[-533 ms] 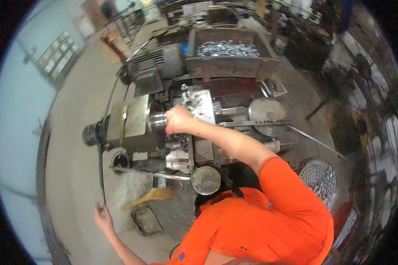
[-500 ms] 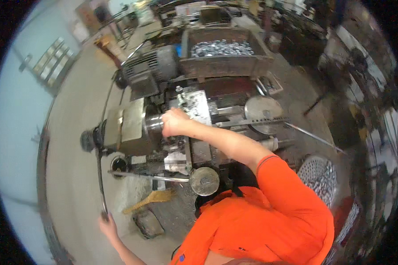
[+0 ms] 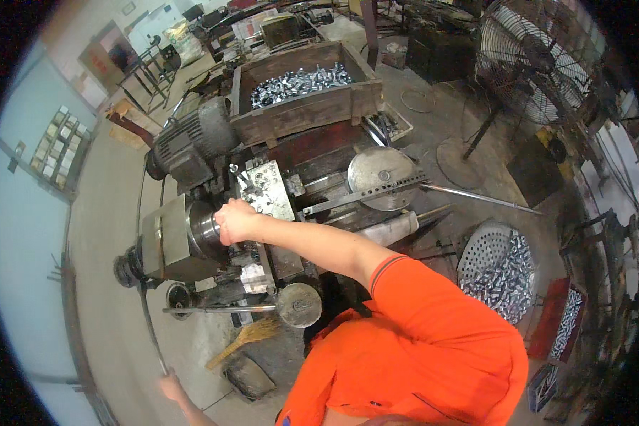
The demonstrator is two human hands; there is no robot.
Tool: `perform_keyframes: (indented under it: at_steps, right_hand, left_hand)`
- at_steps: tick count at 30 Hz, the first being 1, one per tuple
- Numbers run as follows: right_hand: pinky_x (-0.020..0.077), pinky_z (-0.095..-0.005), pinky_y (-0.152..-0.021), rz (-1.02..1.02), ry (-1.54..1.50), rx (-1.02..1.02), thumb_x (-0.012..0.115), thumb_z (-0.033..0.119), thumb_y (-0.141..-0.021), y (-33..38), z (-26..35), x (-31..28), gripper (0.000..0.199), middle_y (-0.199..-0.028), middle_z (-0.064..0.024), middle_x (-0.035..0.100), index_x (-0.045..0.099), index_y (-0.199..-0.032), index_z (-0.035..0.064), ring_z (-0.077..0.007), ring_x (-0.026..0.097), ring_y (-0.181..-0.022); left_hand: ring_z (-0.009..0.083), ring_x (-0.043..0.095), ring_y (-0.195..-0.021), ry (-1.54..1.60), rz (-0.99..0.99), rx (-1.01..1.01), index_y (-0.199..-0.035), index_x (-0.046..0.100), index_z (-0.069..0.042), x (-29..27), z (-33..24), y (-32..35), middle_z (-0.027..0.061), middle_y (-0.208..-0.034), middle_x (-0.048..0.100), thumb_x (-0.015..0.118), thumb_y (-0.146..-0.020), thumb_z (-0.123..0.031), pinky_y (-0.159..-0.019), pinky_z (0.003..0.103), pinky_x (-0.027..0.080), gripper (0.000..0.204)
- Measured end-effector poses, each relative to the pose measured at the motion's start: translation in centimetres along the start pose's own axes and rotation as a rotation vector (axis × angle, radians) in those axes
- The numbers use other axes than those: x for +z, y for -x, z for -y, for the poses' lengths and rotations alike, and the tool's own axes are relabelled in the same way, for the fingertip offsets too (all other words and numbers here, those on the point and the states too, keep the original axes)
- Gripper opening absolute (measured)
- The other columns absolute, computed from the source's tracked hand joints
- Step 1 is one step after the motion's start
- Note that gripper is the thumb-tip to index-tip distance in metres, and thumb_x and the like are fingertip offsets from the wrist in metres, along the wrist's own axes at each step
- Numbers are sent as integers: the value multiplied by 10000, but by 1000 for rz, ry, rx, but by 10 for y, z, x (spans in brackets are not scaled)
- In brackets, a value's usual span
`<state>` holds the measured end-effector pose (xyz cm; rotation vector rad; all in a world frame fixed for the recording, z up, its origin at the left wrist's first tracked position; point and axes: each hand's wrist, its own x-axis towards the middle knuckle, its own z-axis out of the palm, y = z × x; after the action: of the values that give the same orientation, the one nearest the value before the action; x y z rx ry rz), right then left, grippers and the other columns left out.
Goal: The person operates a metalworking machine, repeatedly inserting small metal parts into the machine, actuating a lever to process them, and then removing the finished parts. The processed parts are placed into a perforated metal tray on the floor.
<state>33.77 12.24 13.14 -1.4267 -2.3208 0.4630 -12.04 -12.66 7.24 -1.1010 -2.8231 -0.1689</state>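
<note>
My right hand is closed at the front of the round steel chuck on a small lathe. Its fingers hide whatever they grip there. Low on the left, my left hand, slightly blurred, is wrapped round the lower end of a long metal lever. That lever runs up to the back end of the boxy grey headstock. Just beyond my right hand lies a flat metal plate scattered with dark chips, with a tool post at its edge.
A wooden crate of shiny metal parts stands behind the lathe, beside a motor. Two round handwheels and long rods jut out. At right are a perforated basket of parts and a large fan. A hand broom lies below.
The view has turned, so the lathe sits further left and the fan shows more clearly. My right hand stays at the chuck and my left hand stays on the lever's end.
</note>
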Motion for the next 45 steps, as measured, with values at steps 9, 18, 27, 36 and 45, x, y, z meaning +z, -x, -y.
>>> perform_keyframes:
  at_steps: [9,18,27,36,45]
  right_hand:
    - [492,-373,-721,35,104,-54,632,235,-562,-7,5,3,243,-809,-154,662,681,-717,54,-300,637,-776]
    - [482,-384,-645,-197,372,-159,597,281,-495,16,-24,-85,285,-681,-173,625,638,-584,12,-338,591,-658]
    - [376,-449,-935,-600,190,19,614,161,-582,24,-63,-143,493,-1299,-266,335,570,-1064,66,-404,390,-1115]
    - [465,-365,-867,-547,-101,307,648,143,-573,266,-134,-92,450,-1195,-147,537,640,-1022,102,-311,565,-1024]
    - [472,-387,-828,-198,414,1721,589,316,-651,580,-213,-50,425,-1036,-200,589,624,-971,38,-341,573,-977]
  left_hand:
    - [300,617,-636,291,57,-5,-885,588,15,33,-23,74,183,-759,615,682,-703,-306,-605,402,492,381]
    - [202,577,-469,707,419,205,-908,515,23,11,-47,57,107,-583,552,627,-790,-135,-451,318,484,227]
    - [195,541,-455,1034,544,163,-942,491,53,33,-36,44,107,-559,537,620,-784,-134,-464,311,468,277]
    - [204,577,-590,988,620,278,-976,517,56,30,-19,23,98,-672,560,610,-813,-149,-519,317,487,278]
    - [209,572,-510,1109,649,52,-1003,524,54,45,-49,14,117,-609,554,612,-825,-223,-485,336,521,341]
